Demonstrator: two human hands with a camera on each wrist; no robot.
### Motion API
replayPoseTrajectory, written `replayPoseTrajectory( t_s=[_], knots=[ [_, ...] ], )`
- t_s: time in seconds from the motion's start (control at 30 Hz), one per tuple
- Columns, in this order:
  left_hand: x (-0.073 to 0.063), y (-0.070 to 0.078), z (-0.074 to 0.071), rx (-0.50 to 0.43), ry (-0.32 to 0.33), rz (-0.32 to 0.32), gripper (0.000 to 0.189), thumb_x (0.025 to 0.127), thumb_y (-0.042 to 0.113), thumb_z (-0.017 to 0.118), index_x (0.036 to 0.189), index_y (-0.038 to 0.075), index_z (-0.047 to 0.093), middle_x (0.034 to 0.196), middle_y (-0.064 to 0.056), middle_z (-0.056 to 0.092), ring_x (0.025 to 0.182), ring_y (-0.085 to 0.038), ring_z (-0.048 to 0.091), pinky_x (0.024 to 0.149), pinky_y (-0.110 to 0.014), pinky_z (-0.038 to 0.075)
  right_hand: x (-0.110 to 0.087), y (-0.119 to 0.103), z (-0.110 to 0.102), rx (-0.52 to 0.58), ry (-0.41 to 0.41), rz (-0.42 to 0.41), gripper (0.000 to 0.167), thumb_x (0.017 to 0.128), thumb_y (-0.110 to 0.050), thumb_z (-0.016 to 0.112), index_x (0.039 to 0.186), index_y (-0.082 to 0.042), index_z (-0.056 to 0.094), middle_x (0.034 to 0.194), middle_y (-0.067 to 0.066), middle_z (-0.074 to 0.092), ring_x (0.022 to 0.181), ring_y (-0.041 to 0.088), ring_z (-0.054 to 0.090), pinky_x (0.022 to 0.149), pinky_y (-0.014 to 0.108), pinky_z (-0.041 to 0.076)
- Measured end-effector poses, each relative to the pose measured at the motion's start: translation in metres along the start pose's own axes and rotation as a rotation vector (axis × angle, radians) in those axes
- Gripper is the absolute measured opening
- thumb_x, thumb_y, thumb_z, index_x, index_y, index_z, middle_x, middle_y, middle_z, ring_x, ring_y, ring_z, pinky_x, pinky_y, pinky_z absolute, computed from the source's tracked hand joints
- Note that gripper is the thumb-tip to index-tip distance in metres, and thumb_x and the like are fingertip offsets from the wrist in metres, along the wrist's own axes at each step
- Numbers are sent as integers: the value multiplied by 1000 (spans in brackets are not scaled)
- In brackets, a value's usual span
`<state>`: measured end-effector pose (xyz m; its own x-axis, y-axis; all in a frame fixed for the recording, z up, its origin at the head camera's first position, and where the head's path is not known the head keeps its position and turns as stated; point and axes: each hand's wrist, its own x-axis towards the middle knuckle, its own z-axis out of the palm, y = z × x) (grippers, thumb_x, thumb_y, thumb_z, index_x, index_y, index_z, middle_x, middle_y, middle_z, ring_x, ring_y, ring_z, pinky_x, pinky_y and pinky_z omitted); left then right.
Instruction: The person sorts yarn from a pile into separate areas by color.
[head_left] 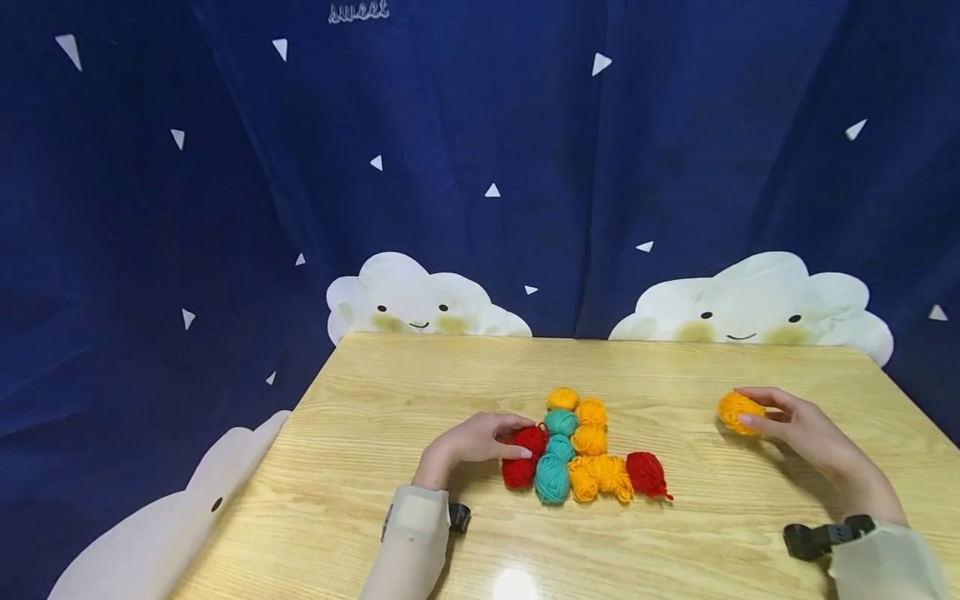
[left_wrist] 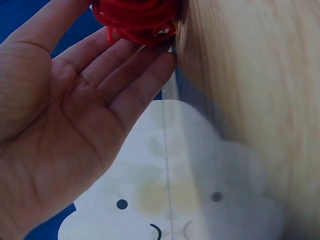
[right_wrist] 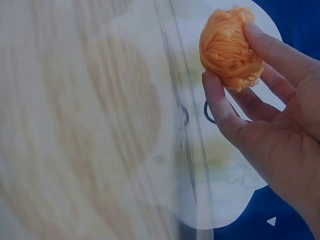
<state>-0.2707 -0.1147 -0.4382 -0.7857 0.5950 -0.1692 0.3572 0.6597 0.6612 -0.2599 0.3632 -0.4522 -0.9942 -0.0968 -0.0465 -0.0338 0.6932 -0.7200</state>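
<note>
On the left side of a group of yarn balls, my left hand (head_left: 472, 437) holds a red yarn ball (head_left: 534, 439) between thumb and fingers. In the left wrist view the same red yarn ball (left_wrist: 137, 17) sits at the fingertips, cut off by the top edge. Another red ball (head_left: 517, 473) lies just below it. Three teal balls (head_left: 552, 479) stand in a column beside these, with several orange balls (head_left: 590, 439) to their right and above. Farther right, my right hand (head_left: 806, 425) pinches an orange yarn ball (head_left: 738, 413), also visible in the right wrist view (right_wrist: 230, 50).
A single red ball (head_left: 647, 475) with a loose strand ends the row on the right. Everything lies on a pale wooden table (head_left: 420, 375). Behind it hangs a dark blue curtain (head_left: 450, 108) with white triangles and smiling clouds. Dark straps with cameras (head_left: 825, 537) are on both wrists.
</note>
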Motion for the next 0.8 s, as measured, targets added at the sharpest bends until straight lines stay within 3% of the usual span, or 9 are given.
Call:
replayPoseTrajectory(
  t_s=[0.1, 0.2, 0.3, 0.4, 0.67, 0.8],
  knots=[
    [-1, 0, 0, 3, 5, -3, 54, 91, 37, 68, 140, 19, 54, 141, -2, 58, 125, -21, 56, 106, -37, 46, 2, 3, -1, -7, 4, 1, 71, 95, -46, 60, 145, 0, 41, 139, 24, 50, 88, -19, 44, 73, 15, 46],
    [0, -1, 0, 2, 6, -1, 54, 91, 38, 68, 141, 19, 54, 141, -1, 58, 125, -20, 57, 106, -37, 46, 3, 8, -4, 0, 6, 0, 71, 94, -45, 61, 145, 1, 41, 125, -2, 59, 88, -17, 46, 72, 14, 46],
    [0, -2, 1, -5, 5, 0, 54, 91, 36, 69, 140, 19, 55, 139, -1, 59, 124, -21, 58, 106, -36, 47, 2, 14, -8, 14, 3, -4, 71, 94, -45, 62, 145, 1, 41, 110, -30, 50, 88, -16, 49, 72, 14, 47],
    [1, -2, 2, -12, 3, -4, 53, 91, 36, 69, 139, 18, 56, 138, -1, 60, 124, -21, 58, 105, -35, 47, 0, 19, -10, 19, 5, 0, 73, 93, -47, 62, 145, 0, 40, 103, -41, 42, 88, -20, 45, 72, 13, 46],
    [1, -2, 2, -6, 4, -12, 54, 91, 37, 68, 140, 19, 55, 139, -1, 59, 124, -20, 58, 106, -36, 47, -3, 24, -14, 19, 24, 17, 74, 94, -49, 60, 145, 1, 40, 102, -42, 40, 87, -23, 42, 71, 11, 45],
    [1, -1, 2, 2, 6, -11, 54, 91, 38, 68, 140, 20, 55, 140, 0, 59, 123, -18, 56, 106, -36, 46, -3, 26, -15, -3, 38, 28, 76, 94, -49, 60, 145, 3, 38, 115, -23, 50, 86, -23, 38, 70, 11, 45]
  ],
)
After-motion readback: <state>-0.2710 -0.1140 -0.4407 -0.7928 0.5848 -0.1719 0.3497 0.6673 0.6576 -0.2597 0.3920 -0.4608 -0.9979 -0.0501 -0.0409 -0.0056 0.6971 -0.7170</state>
